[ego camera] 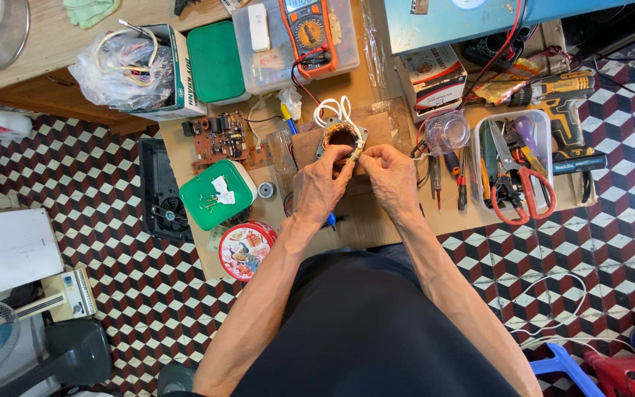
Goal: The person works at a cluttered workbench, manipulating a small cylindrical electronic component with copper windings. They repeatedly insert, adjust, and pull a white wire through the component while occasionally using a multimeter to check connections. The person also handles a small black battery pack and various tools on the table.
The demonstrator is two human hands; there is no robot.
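Stator core [342, 137] with copper windings and white leads [330, 110] is sitting on the brown board just beyond my fingertips, and I am working on its near rim with both hands. My left hand [320, 185] is curling narrow, thumb and forefinger pinching the near edge of the winding. My right hand [393, 176] is closing in from the other side, its fingertips [365, 154] pressing together on the same edge, touching the core. Beyond my fingers, past the core, an orange multimeter [307, 33] is lying on a clear plastic box. Off to the outside of my left fingers, a green-lidded container [217, 194] and a round red tin [245, 249] are standing near my wrist. Off to the outside of my right fingers, a clear tub of tools with red-handled scissors [523, 192] is resting, well apart.
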